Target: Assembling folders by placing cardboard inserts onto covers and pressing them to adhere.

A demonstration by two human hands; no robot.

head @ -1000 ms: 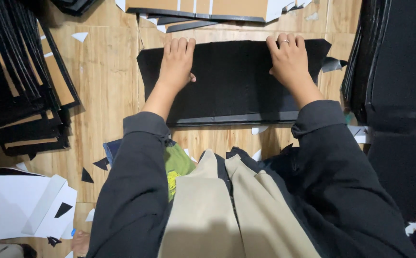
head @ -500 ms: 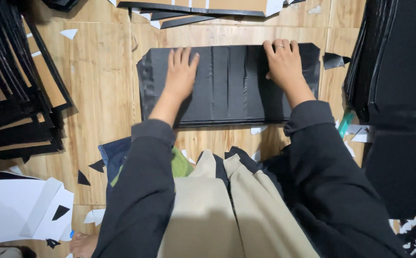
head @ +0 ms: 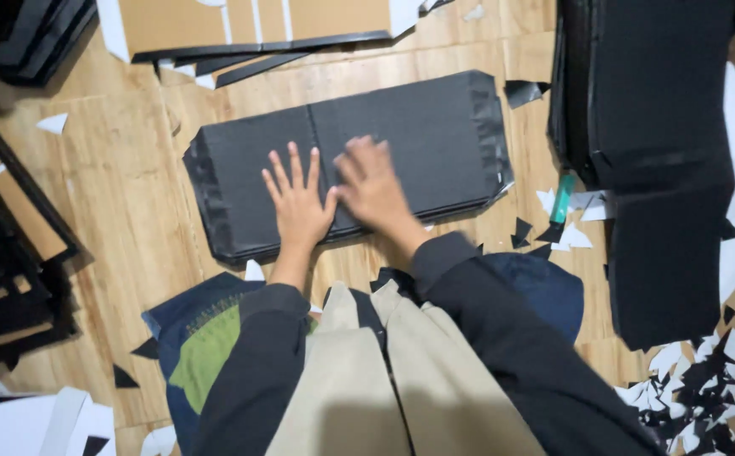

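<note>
1. Both hands have come in from the outer ends of the black folded sheet (head: 350, 160) to its middle. A second ago they were pressed near its far corners; now the left hand (head: 298, 203) and the right hand (head: 373, 187) lie side by side at the centre seam, almost touching each other.
2. The left hand is flat with fingers spread, palm down on the sheet just left of the seam. The right hand is blurred; it appears flat and open on the sheet just right of the seam, pinching nothing.
3. The sheet itself looks changed: half a second ago several lengthwise creases showed, now it reads as two flat panels meeting at one centre line, with glossy strips at both short ends. As a judgement, the panels have been folded in and the hands are pressing the join flat.
4. The sheet lies on the wooden floor (head: 122, 194), directly before the person's knees, slightly tilted, its left end nearer to the person.
5. Room around it: bare floor lies to the left of the sheet. The right end sits near a tall stack of black boards (head: 654, 160), with a green-handled tool (head: 562, 196) and paper scraps (head: 574, 236) between. Beyond the far edge lie brown cardboard pieces (head: 257, 21) with black strips, close but apart.
6. At far left, leaning black frames (head: 4, 270) stand well apart.
</note>
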